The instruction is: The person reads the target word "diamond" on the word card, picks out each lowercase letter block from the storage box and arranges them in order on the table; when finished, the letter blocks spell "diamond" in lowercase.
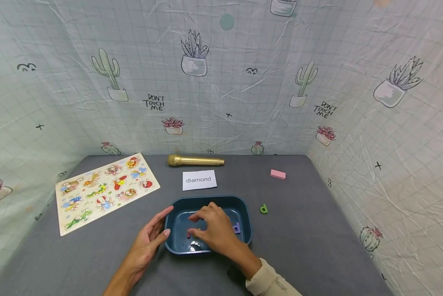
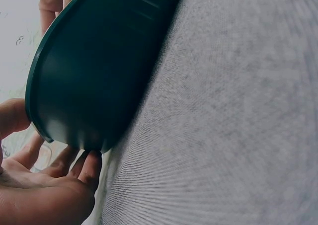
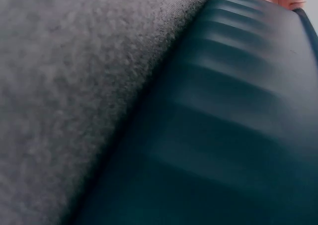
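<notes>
A dark teal plastic tray (image 1: 183,250) stands in the middle of the table. My left hand (image 1: 147,242) rests against its left end, thumb and fingers apart. In the left wrist view the left fingertips (image 2: 91,168) touch the tray's outer wall. Over the tray reaches my right hand (image 1: 215,228), thumb and forefinger bent with a gap between them. Inside lie a purple letter (image 1: 236,228), a small red piece (image 1: 188,235) and a yellow piece partly hidden by the right thumb. A green letter d (image 1: 264,209) lies on the table, right of the tray.
Behind the tray lies a white card (image 1: 199,180) reading "diamond", with a gold microphone (image 1: 195,160) beyond it. An insect puzzle board (image 1: 107,191) is at the left, a pink block (image 1: 278,174) at the back right. Patterned cloth (image 1: 221,90) surrounds the table.
</notes>
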`<state>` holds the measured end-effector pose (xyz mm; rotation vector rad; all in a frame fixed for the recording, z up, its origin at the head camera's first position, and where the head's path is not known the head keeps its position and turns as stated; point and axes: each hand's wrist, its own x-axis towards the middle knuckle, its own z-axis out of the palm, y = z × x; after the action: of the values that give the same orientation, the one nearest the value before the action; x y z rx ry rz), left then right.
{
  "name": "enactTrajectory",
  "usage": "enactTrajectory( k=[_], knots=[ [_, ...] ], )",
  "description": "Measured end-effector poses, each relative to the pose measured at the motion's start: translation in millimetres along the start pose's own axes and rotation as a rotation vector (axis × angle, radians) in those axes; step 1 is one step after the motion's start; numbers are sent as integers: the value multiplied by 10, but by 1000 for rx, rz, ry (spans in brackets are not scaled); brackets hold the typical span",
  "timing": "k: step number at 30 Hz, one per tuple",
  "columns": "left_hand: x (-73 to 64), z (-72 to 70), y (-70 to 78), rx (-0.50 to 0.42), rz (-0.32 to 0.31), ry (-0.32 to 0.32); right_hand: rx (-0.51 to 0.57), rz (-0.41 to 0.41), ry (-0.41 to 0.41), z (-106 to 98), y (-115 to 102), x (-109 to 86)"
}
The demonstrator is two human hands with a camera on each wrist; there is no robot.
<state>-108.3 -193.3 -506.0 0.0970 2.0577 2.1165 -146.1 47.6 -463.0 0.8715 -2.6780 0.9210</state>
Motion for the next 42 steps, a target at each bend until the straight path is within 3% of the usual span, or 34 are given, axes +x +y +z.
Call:
enactTrajectory(
  k=[13,21,33,42],
  knots=[
    [20,9,8,-16,47,-19,-39,41,-131,98,80,109],
    [17,2,10,-24,82,-22,-155,30,-226,153,91,152],
    [3,9,19,-13,55,-10,-263,-14,-250,207,57,168],
    [-11,29,26,-19,30,-11,-284,-51,-243,216,56,139]
  ],
)
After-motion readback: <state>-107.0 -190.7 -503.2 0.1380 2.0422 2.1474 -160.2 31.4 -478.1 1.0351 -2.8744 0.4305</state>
